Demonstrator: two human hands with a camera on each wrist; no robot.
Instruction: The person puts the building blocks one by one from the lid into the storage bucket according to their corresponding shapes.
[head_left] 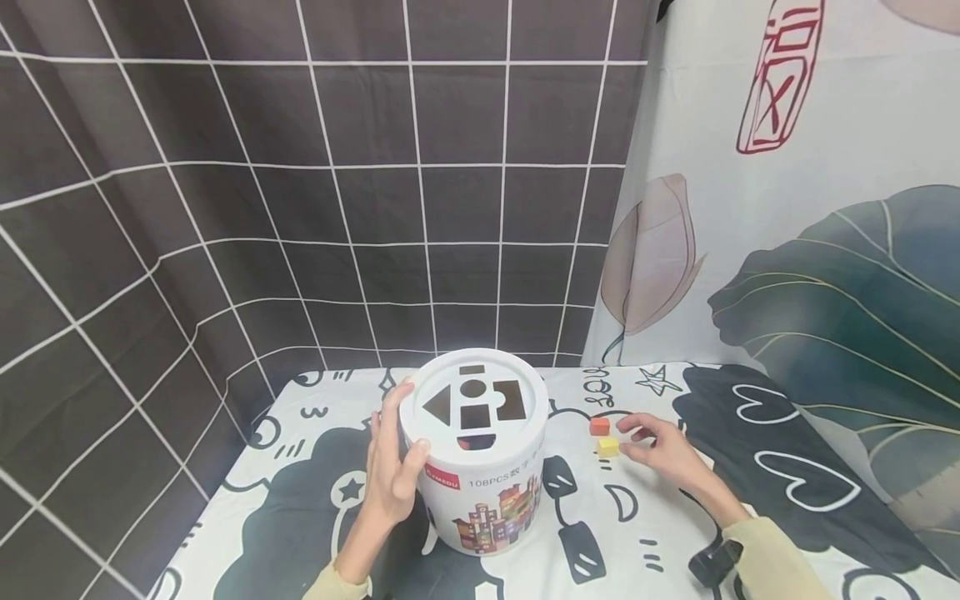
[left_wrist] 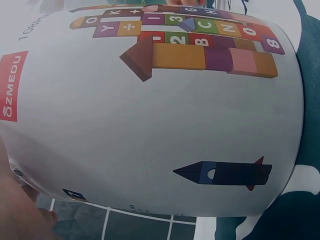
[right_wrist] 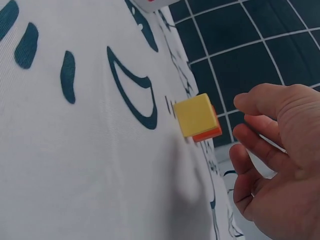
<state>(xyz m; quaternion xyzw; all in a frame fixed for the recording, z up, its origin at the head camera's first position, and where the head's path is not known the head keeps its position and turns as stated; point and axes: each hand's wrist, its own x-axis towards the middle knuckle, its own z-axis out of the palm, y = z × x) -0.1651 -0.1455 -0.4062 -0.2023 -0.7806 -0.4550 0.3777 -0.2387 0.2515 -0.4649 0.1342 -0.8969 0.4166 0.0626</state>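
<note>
A white lidded bucket (head_left: 480,475) stands upright, its lid (head_left: 442,375) cut with shaped holes; one is a triangle and one a circle. My left hand (head_left: 392,479) rests on the bucket's left side, its fingers fairly straight up by the rim and its thumb on the front. Printed colored blocks and a rocket show on the bucket wall (left_wrist: 150,115) in the left wrist view. To the right, a yellow block (head_left: 608,447) and an orange-red block (head_left: 599,427) lie close together on the cloth. My right hand (right_wrist: 282,160) hovers beside them, fingers loosely bent and apart from the yellow block.
A white cloth (head_left: 622,550) with dark cartoon drawings covers the table. Behind it hangs a dark curtain (head_left: 465,208) with a white grid, and at the right a pale leaf-print curtain (head_left: 675,108). A black strap-like device (head_left: 715,563) sits at the right wrist.
</note>
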